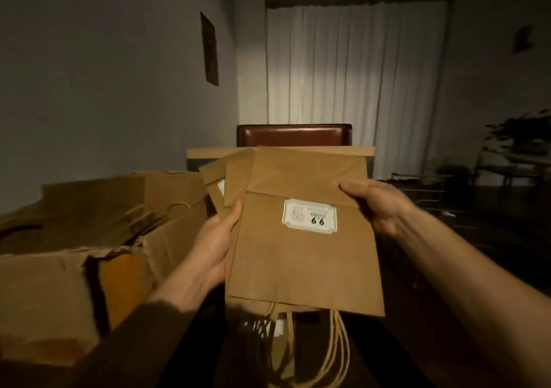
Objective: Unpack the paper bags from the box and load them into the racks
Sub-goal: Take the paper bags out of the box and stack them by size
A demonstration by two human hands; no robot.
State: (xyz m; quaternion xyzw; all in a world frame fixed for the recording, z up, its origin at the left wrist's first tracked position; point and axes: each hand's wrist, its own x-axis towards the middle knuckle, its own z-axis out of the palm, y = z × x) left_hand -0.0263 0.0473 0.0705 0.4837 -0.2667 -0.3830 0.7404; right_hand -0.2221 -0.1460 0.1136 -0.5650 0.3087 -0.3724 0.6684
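Dim room, grey wall (104,74) to the left and a pale curtain (354,63) lit from behind straight ahead, with a dark red chair back (293,136) below it; that is what the head view, the only one, takes in. Held up in front of the chair is a fanned sheaf of flat brown bags (304,253), their long axis running away from the person, folded bottoms at the far end and the twine handles (313,349) hanging down toward the body. The front bag bears a white label (309,216), upside down to the camera. The left hand (216,244) grips the sheaf's left edge, thumb on the front face, fingers hidden behind. The right hand (378,206) holds the right edge higher up, thumb pressed on the face near the fold, fingers behind. So the bags lie between the two hands, touching both, neither hand nearer than the other. The open cardboard box (74,268) sits low on the left, just beside the left forearm, with more brown paper showing inside. Dark wire frames (423,191) stand low on the right, beyond the right hand; they may be the racks, but the gloom keeps me from saying so. If they are, the sheaf would have to swing rightward, away from the box.
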